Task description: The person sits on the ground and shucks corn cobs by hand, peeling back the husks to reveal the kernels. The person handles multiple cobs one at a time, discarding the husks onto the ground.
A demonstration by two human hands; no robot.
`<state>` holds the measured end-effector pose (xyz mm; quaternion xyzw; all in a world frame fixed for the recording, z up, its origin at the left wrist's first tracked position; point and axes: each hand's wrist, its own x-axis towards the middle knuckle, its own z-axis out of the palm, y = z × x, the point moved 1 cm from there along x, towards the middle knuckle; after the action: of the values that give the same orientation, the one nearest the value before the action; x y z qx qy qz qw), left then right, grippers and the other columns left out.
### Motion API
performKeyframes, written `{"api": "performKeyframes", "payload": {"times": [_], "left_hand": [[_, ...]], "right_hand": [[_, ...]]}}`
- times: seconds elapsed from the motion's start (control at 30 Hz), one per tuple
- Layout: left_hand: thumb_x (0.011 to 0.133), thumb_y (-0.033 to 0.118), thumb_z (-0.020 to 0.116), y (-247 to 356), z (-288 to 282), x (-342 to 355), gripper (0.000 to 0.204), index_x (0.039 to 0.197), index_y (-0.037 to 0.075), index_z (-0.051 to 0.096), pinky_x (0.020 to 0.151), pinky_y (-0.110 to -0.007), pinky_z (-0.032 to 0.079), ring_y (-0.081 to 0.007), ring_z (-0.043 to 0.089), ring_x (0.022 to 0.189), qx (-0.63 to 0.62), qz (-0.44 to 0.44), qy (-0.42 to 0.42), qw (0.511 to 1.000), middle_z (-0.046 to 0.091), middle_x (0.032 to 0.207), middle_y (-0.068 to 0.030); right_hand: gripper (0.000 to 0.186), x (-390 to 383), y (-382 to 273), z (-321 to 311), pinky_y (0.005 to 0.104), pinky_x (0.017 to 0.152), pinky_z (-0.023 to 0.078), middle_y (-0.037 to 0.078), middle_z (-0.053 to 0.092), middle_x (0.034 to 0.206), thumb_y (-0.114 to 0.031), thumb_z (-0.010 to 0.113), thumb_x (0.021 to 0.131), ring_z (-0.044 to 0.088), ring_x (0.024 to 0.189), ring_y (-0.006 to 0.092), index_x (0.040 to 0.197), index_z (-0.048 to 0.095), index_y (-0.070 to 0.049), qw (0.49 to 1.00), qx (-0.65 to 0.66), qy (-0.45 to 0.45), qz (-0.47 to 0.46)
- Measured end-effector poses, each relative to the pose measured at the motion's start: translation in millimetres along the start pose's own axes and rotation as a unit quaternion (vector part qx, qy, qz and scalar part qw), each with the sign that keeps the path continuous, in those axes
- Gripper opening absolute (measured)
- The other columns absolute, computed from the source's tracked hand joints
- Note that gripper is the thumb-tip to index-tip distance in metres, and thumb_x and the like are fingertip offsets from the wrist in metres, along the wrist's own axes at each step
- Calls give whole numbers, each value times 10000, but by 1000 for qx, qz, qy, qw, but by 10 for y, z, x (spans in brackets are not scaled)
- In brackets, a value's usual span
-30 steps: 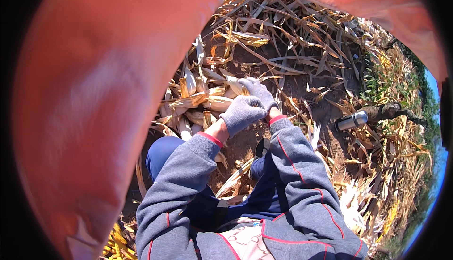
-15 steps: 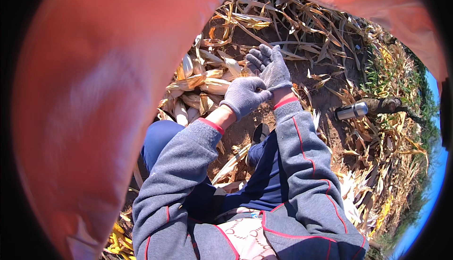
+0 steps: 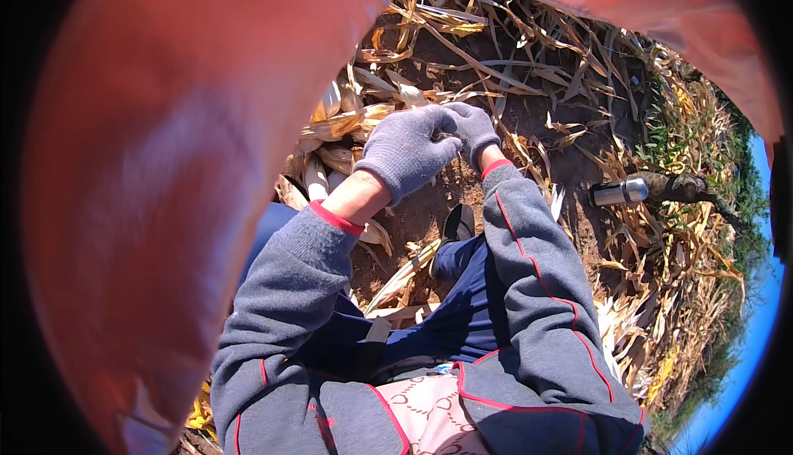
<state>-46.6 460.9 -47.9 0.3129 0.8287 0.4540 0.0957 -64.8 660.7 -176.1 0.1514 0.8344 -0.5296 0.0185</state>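
Both my hands wear grey knitted gloves and meet in front of me, above the ground. My left hand (image 3: pixel 406 151) is closed, with its thumb and fingers turned toward the other hand. My right hand (image 3: pixel 472 130) bends inward against it with curled fingers, partly hidden behind the left. A small dark spot shows between the hands; whether it is an object or shadow I cannot make out. Just beyond and left of my hands lie several corn ears in dry husks (image 3: pixel 337 127).
Orange-red sheeting (image 3: pixel 157 207) fills the left side and top edge. To the right, a silver flask (image 3: pixel 619 192) lies by a dark log-like piece (image 3: pixel 679 186). Dry corn stalks (image 3: pixel 529 33) cover the ground ahead. Yellow cobs (image 3: pixel 201 412) show at lower left.
My right hand has turned from spread fingers to a curl. My left hand has shifted from the right wrist to the right hand's fingers, moving slightly left and nearer.
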Motion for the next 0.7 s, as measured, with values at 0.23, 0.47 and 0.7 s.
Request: {"api": "performKeyframes", "payload": {"times": [0.23,0.47,0.7], "left_hand": [[832,75,635,7,-858,-293,167,966,-23,645,721,-249,488,-88,608,783,-60,-58,84,993,665,866,-68],[805,66,665,-94,-1057,-467,149,940,3,659,663,-274,499,-174,643,711,120,-36,110,986,658,823,-116],[792,92,682,-96,-1030,-384,155,924,14,655,646,-293,496,-207,644,696,121,-40,87,988,651,800,-116]], "right_hand": [[535,-199,936,836,387,961,444,75,488,1344,-162,631,741,492,1210,279,1262,540,-243,860,-467,-198,65],[305,-231,926,1530,476,947,403,89,478,1272,-164,574,822,393,1297,308,1122,590,-218,795,-559,-223,-83],[190,-208,1067,1548,473,891,430,59,591,1060,-190,532,855,520,1105,267,995,660,-179,815,-537,-190,-102]]}}
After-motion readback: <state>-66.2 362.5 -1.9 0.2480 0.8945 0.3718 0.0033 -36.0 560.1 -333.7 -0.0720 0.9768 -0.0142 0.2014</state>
